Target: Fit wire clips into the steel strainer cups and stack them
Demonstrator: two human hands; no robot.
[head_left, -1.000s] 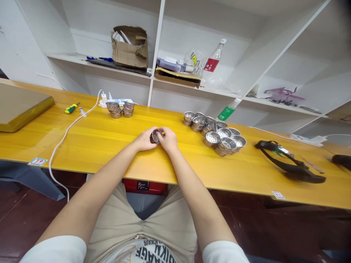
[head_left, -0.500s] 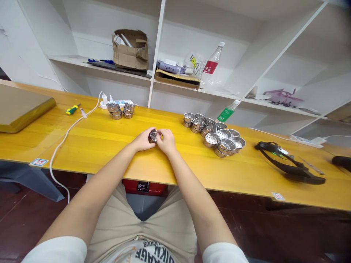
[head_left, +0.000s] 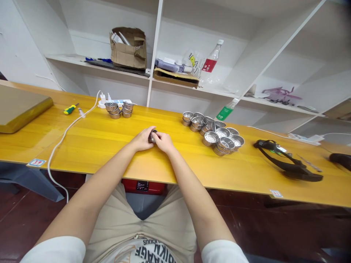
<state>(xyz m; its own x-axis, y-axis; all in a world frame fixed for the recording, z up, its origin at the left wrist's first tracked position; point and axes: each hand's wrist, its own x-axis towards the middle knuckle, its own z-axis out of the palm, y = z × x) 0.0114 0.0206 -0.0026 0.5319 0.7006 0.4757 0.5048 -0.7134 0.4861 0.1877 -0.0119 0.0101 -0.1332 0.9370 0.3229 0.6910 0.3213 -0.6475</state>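
Note:
Both hands meet over the yellow table, around one small perforated metal cup [head_left: 151, 137]. My left hand [head_left: 143, 139] is closed on the cup's left side. From the right, my right hand [head_left: 163, 141] grips the cup's near right edge, thumb and fingers pressed together. Most of the cup is hidden behind the fingers. A cluster of several similar metal cups [head_left: 211, 138], some stacked, stands to the right of my hands. Two short stacks of such cups [head_left: 115, 114] stand at the back left.
A white power strip [head_left: 117, 102] lies behind the left stacks, its cable [head_left: 64, 140] running over the front edge. A green-yellow screwdriver [head_left: 70, 109] lies at left. Behind the right cluster stands a green-labelled bottle [head_left: 225, 111]. A black headset [head_left: 287, 162] lies far right.
My right hand has turned slightly and its fingers have drawn closer over the cup, covering more of it. The view has shifted a little; the other cups have stayed put.

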